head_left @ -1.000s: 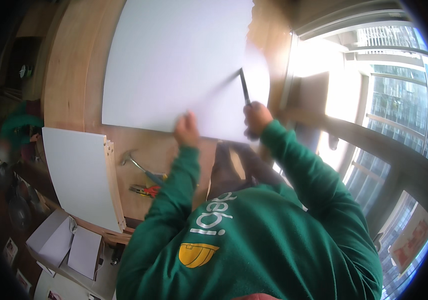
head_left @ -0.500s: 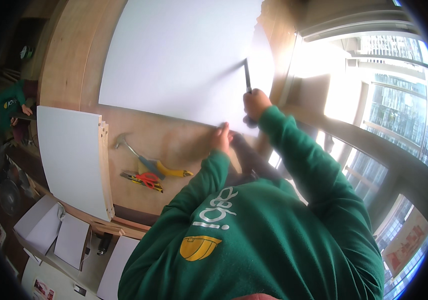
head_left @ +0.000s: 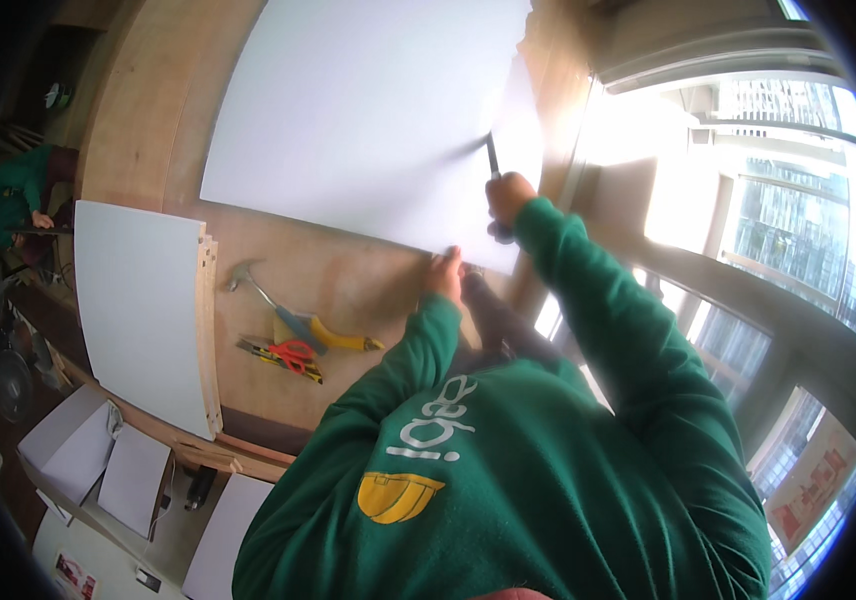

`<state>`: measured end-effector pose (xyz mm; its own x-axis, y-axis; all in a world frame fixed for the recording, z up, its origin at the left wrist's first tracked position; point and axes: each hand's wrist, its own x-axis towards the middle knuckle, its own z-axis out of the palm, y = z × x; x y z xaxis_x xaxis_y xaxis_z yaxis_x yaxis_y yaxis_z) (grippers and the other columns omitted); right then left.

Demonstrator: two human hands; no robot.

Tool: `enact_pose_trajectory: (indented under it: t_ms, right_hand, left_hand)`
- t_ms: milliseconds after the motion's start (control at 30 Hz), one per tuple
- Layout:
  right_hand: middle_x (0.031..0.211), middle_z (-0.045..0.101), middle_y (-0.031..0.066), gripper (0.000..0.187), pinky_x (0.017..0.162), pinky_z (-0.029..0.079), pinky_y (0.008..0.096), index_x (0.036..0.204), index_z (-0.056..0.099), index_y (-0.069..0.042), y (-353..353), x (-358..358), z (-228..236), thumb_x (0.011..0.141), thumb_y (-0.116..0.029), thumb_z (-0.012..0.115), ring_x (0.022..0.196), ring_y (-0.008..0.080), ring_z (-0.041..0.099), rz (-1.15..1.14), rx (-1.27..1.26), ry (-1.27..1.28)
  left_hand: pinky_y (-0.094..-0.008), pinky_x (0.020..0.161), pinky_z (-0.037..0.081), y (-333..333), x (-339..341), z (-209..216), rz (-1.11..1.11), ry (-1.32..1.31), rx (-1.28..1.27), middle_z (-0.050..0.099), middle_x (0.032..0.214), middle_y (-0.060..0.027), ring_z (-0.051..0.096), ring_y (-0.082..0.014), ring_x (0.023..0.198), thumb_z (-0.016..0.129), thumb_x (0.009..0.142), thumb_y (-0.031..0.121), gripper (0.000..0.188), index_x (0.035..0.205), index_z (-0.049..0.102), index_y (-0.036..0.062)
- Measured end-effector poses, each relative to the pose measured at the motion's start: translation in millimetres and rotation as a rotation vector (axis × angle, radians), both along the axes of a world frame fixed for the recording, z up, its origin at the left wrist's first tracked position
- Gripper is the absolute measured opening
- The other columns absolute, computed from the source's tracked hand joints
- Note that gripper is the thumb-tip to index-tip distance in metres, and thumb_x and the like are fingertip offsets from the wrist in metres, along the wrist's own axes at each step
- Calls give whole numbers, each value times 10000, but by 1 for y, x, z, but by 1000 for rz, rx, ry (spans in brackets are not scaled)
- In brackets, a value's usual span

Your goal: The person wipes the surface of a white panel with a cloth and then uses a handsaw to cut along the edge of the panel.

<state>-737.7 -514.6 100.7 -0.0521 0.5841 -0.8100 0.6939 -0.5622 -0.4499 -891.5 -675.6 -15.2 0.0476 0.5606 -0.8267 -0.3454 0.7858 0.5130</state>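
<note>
A large white sheet (head_left: 348,130) lies on the wooden bench, ragged along its far right edge. My right hand (head_left: 509,203) is closed around a knife (head_left: 492,155) with a long, narrow, dark blade. The blade points away from me over the right part of the sheet, and its shadow falls to the left. At the sheet's near edge, my left hand (head_left: 446,275) pinches the border, its fingertips on the white surface. Left of that hand lie a claw hammer (head_left: 273,300), a tool with a yellow handle (head_left: 343,338) and red-handled scissors (head_left: 293,355).
Another white panel (head_left: 143,310) with a wooden edge stands left of the tools. A bright window (head_left: 788,190) runs along the right side. Cartons (head_left: 73,440) stand at the lower left. A co-worker in a green top (head_left: 20,195) is at the far left.
My right hand has drawn the knife slightly toward me along the sheet. My left hand stays at the near edge. The view has shifted a little.
</note>
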Motion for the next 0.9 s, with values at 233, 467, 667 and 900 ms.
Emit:
enact_pose_trajectory:
  t_ms: [233, 467, 667, 900]
  right_hand:
    - [897, 634, 221, 352, 444, 534, 396, 1191, 522, 101, -8, -16, 2, 969, -155, 429, 562, 329, 677, -542, -35, 88]
    - [895, 668, 198, 332, 464, 544, 377, 1181, 562, 97, -3, -22, -2, 965, -138, 473, 581, 305, 688, -285, -32, -41]
    - [725, 720, 37, 246, 646, 534, 342, 698, 705, -84, 5, -20, -30, 699, -301, 821, 671, 210, 693, 823, 245, -498]
    - [774, 744, 87, 208, 657, 569, 323, 878, 761, -11, 12, -35, -10, 864, -216, 727, 703, 216, 721, 926, 172, -459]
  left_hand:
    - [-303, 818, 460, 0, -4, 2, 16, -1, -41, 698, 1057, -30, 642, -136, 931, 678, 954, 331, 357, 1175, 653, 53]
    - [-295, 809, 461, -1, -4, -1, 23, -6, -9, 698, 1037, -22, 637, -126, 911, 690, 946, 339, 356, 1150, 663, 48]
    - [-288, 797, 458, 4, -2, 5, 13, -13, -10, 690, 1005, -5, 626, -116, 885, 690, 948, 325, 325, 1117, 671, 49]
    - [-273, 776, 456, 2, -9, 5, 25, -24, -14, 679, 985, 2, 607, -107, 865, 689, 947, 329, 320, 1110, 670, 54]
